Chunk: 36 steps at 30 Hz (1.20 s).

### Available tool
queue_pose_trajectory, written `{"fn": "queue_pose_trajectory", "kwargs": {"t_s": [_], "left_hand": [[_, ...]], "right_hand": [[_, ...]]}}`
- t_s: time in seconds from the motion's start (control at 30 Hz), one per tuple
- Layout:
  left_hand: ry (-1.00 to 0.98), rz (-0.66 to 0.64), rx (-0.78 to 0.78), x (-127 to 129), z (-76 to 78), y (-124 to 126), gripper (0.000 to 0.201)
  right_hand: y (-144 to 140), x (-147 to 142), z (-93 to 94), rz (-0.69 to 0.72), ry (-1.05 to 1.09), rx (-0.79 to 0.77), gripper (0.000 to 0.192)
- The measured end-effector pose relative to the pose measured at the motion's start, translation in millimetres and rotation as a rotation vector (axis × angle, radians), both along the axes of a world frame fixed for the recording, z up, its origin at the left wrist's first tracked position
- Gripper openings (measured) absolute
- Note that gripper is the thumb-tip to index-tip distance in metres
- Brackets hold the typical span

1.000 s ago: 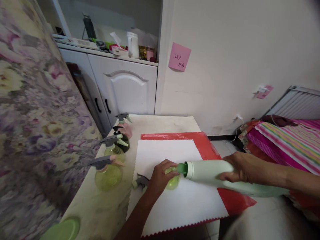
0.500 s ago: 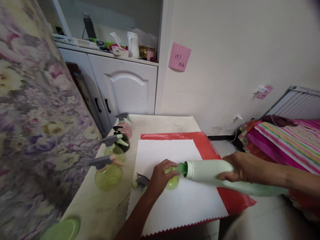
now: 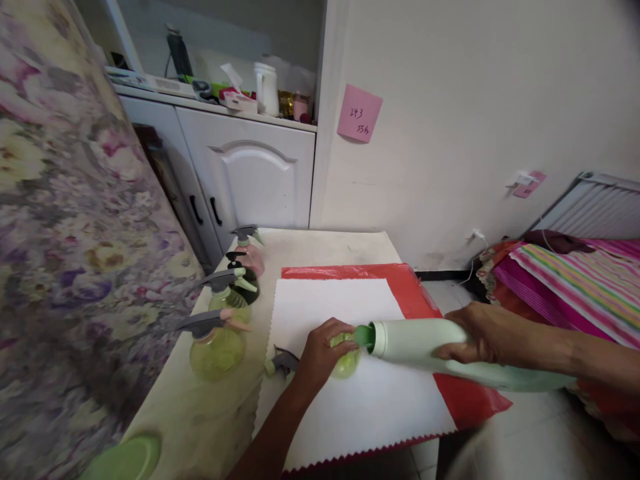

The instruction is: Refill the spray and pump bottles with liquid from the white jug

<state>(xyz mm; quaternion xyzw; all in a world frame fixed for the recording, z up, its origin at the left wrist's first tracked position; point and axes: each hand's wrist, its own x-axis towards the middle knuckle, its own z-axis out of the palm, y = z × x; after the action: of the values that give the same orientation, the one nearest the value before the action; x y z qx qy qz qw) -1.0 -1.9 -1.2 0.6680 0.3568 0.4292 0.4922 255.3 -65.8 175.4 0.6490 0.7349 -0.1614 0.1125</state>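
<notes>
My left hand [image 3: 323,350] is closed around the neck of a small, clear yellow-green bottle [image 3: 346,365] that stands on a white sheet [image 3: 370,400]. My right hand [image 3: 480,337] grips a large pale green jug [image 3: 413,339], tipped nearly level with its mouth toward the small bottle. A darker green spout [image 3: 365,335] at the jug's mouth meets the bottle's neck by my left fingertips. Whether liquid is flowing I cannot make out. Left of my left wrist lies a loose grey spray head [image 3: 285,363], partly hidden by my forearm.
Along the table's left side stand a yellow spray bottle [image 3: 217,353], another yellow-green one [image 3: 227,300], a black pump bottle [image 3: 247,287] and a pink spray bottle [image 3: 249,257]. A green round lid-like thing [image 3: 130,459] sits at the near left. Red plastic [image 3: 400,287] lies beneath the sheet.
</notes>
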Motion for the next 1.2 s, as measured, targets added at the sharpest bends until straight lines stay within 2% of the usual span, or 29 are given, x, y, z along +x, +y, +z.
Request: {"fn": "queue_pose_trajectory", "kwargs": {"t_s": [1.2], "left_hand": [[-0.016,-0.009,0.004,0.3,-1.3,0.5,0.015]], "right_hand": [[0.4,3.6,-1.9,-0.002,-0.021,-0.005,0.05]]}}
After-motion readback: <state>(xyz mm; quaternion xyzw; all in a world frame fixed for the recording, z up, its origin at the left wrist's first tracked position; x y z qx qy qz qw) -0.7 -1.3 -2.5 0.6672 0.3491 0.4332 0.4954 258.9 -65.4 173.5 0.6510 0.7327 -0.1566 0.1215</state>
